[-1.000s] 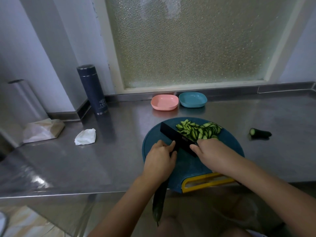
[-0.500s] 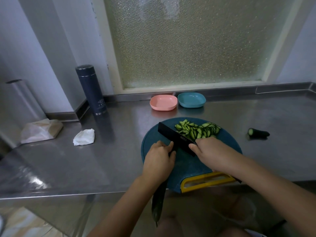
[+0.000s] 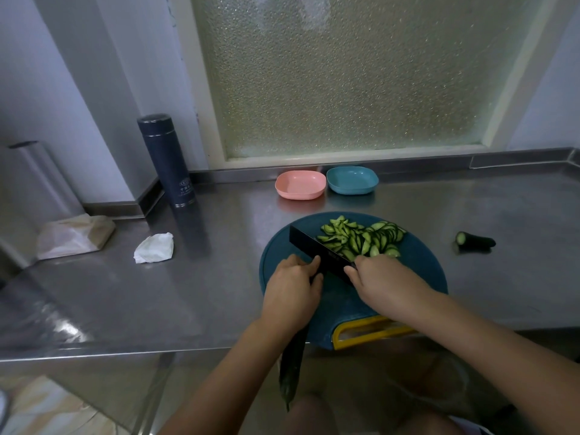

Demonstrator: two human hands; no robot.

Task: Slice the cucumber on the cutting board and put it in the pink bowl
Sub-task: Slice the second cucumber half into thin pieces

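The cucumber [image 3: 290, 372] lies on the cutting board [image 3: 420, 271], its 6 o'clock end overhanging the worktop [image 3: 157, 293]. We judge it firm but slippery: hold close behind the knife [image 3: 314, 249]. Our left hand [image 3: 290, 293] curls over it; our right hand [image 3: 383, 284] grips the knife handle. Pink bowl [image 3: 300, 184]: 12 o'clock.

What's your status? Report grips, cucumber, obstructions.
Left grip pins cucumber on cutting board. Right grip holds black knife. Slices piled beyond knife; pink bowl empty. Nothing between board and bowl.
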